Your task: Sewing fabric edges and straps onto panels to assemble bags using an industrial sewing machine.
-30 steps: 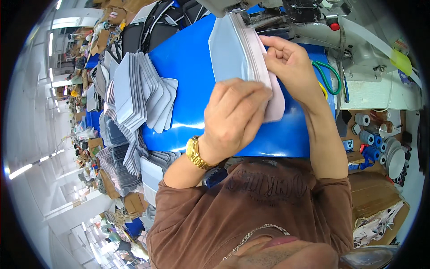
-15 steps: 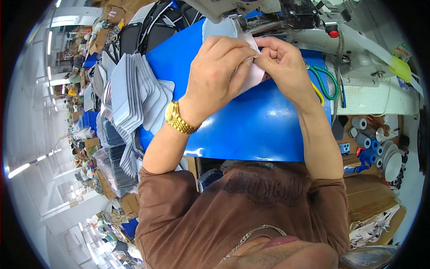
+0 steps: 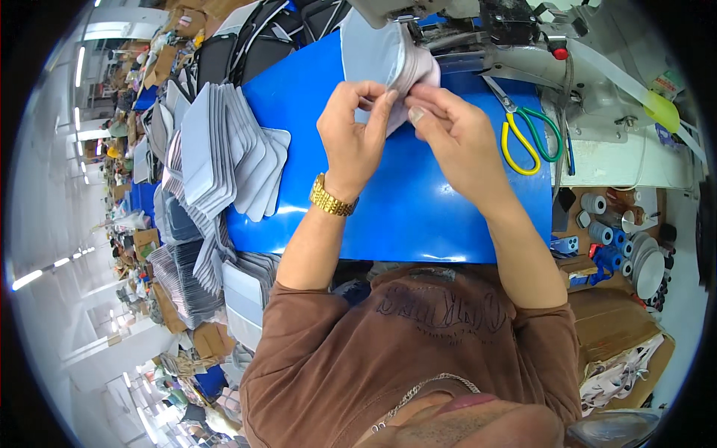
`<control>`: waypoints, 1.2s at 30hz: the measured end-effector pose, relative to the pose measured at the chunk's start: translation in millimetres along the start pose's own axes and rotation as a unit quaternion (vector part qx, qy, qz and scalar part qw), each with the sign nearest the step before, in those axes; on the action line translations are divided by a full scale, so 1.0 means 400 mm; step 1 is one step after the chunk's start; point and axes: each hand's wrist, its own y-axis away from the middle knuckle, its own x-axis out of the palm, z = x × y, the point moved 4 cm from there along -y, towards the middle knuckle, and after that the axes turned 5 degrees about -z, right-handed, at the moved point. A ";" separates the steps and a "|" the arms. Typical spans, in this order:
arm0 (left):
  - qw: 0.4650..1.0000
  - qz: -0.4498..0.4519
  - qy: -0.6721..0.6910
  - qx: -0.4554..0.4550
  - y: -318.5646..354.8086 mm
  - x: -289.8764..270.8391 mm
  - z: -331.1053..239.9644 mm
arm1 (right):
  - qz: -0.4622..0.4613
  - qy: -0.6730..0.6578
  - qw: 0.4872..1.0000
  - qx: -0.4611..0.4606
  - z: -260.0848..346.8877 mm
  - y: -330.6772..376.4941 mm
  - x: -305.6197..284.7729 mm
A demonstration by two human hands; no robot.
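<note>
A light grey fabric panel (image 3: 370, 52) with a pale pink layer lies at the far edge of the blue work surface, partly under the sewing machine head (image 3: 418, 9). The near end of the panel is bunched and folded. My left hand (image 3: 355, 131), with a gold watch at the wrist, is closed on the fabric's near edge between thumb and fingers. From the right, my right hand (image 3: 455, 134) pinches the same folded edge close to my left fingertips. The fingers hide part of the edge.
Scissors (image 3: 521, 134) with yellow and green handles lie to the right of my right hand. Stacked grey panels (image 3: 224, 149) stand on the left of the blue surface (image 3: 418, 209). Black padded pieces (image 3: 272, 45) are at the far left. Thread spools (image 3: 609, 235) sit at lower right.
My left hand has drawn back and turned, showing its thumb. The panel's near end is now more bunched. My right hand has shifted slightly toward me, and the scissors show fully.
</note>
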 end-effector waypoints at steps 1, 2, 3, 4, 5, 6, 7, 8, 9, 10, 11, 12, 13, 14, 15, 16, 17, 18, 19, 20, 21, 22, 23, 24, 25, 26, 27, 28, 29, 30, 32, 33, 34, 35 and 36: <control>1.000 -0.022 0.006 0.013 0.000 -0.006 -0.003 | -0.018 0.017 1.000 0.002 -0.009 -0.004 0.005; 0.999 -0.022 -0.023 0.043 -0.004 -0.003 -0.009 | -0.001 -0.074 0.997 0.036 -0.021 -0.006 0.015; 0.997 -0.023 -0.054 0.057 -0.008 -0.001 -0.015 | 0.009 -0.077 0.997 0.006 -0.017 -0.005 0.014; 0.996 -0.020 -0.051 0.074 -0.011 0.003 -0.023 | 0.035 -0.087 0.995 0.028 -0.023 -0.005 0.020; 0.979 -0.037 -0.098 0.172 -0.010 0.012 -0.048 | 0.028 -0.098 0.992 0.077 -0.030 -0.005 0.014; 0.956 -0.036 -0.144 0.253 -0.009 0.018 -0.066 | 0.057 -0.095 0.993 0.048 -0.019 -0.005 0.014; 0.952 -0.052 -0.143 0.266 -0.012 0.018 -0.073 | 0.039 -0.142 0.989 0.026 -0.011 -0.008 0.011; 0.943 -0.024 -0.156 0.293 -0.024 0.024 -0.076 | 0.026 -0.183 0.983 0.006 -0.001 -0.012 0.005; 0.931 0.007 -0.167 0.323 -0.033 0.027 -0.079 | 0.021 -0.187 0.982 0.003 0.004 -0.018 -0.003; 0.930 0.024 -0.163 0.328 -0.046 0.022 -0.079 | 0.010 -0.082 0.996 0.020 0.002 -0.027 -0.013; 0.933 0.024 -0.165 0.318 -0.063 0.011 -0.076 | -0.011 0.025 0.999 0.039 -0.002 -0.035 -0.026; 0.910 0.035 -0.193 0.366 -0.074 0.004 -0.081 | -0.037 0.126 0.991 -0.009 0.003 -0.048 -0.035; 0.882 0.044 -0.219 0.416 -0.084 0.000 -0.087 | -0.031 0.131 0.991 0.007 -0.008 -0.061 -0.032; 0.864 0.053 -0.257 0.429 -0.093 -0.001 -0.090 | -0.006 0.145 0.989 0.039 -0.026 -0.073 -0.024; 0.865 0.043 -0.243 0.438 -0.089 -0.015 -0.100 | 0.003 0.167 0.981 0.095 -0.050 -0.075 -0.019; 0.846 0.079 -0.290 0.441 -0.083 -0.015 -0.104 | 0.027 0.090 0.985 0.145 -0.075 -0.071 -0.004; 0.824 0.119 -0.335 0.441 -0.078 -0.012 -0.105 | 0.041 0.078 0.988 0.129 -0.088 -0.070 0.010; 0.820 0.129 -0.343 0.440 -0.071 -0.008 -0.110 | 0.040 0.009 0.987 0.154 -0.109 -0.066 0.024; 0.826 0.119 -0.333 0.439 -0.070 -0.010 -0.115 | 0.033 -0.059 0.981 0.182 -0.128 -0.064 0.034; 0.852 0.133 -0.302 0.407 -0.071 -0.007 -0.114 | 0.042 -0.049 0.981 0.183 -0.143 -0.065 0.041; 0.878 0.159 -0.277 0.357 -0.075 -0.003 -0.107 | 0.053 -0.056 0.981 0.176 -0.153 -0.066 0.045; 0.875 0.148 -0.269 0.375 -0.071 0.003 -0.109 | 0.060 -0.090 0.978 0.178 -0.164 -0.066 0.048; 0.892 0.134 -0.244 0.356 -0.070 0.006 -0.106 | 0.055 -0.120 0.974 0.185 -0.174 -0.066 0.046; 0.907 0.128 -0.225 0.333 -0.071 0.011 -0.100 | 0.068 -0.125 0.973 0.182 -0.181 -0.068 0.047; 0.908 0.120 -0.218 0.338 -0.064 0.017 -0.099 | 0.065 -0.129 0.973 0.177 -0.188 -0.071 0.045; 0.913 0.111 -0.217 0.327 -0.059 0.021 -0.095 | 0.051 -0.127 0.973 0.184 -0.197 -0.074 0.041; 0.917 0.111 -0.222 0.314 -0.055 0.029 -0.089 | 0.064 -0.133 0.974 0.173 -0.201 -0.078 0.043; 0.919 0.103 -0.215 0.315 -0.052 0.035 -0.087 | 0.065 -0.146 0.974 0.158 -0.205 -0.083 0.044; 0.925 0.087 -0.212 0.304 -0.053 0.039 -0.083 | 0.059 -0.164 0.973 0.153 -0.209 -0.087 0.045; 0.929 0.080 -0.219 0.287 -0.056 0.045 -0.078 | 0.068 -0.162 0.974 0.146 -0.213 -0.091 0.048; 0.934 0.053 -0.214 0.282 -0.063 0.056 -0.075 | 0.068 -0.191 0.972 0.120 -0.217 -0.104 0.047; 0.939 0.048 -0.222 0.259 -0.067 0.062 -0.072 | 0.078 -0.186 0.972 0.120 -0.220 -0.109 0.047; 0.938 0.039 -0.218 0.267 -0.068 0.069 -0.075 | 0.082 -0.177 0.975 0.103 -0.219 -0.114 0.045; 0.940 0.022 -0.219 0.261 -0.071 0.073 -0.076 | 0.086 -0.167 0.978 0.085 -0.218 -0.118 0.042; 0.943 0.016 -0.226 0.245 -0.073 0.079 -0.076 | 0.087 -0.169 0.978 0.085 -0.217 -0.120 0.039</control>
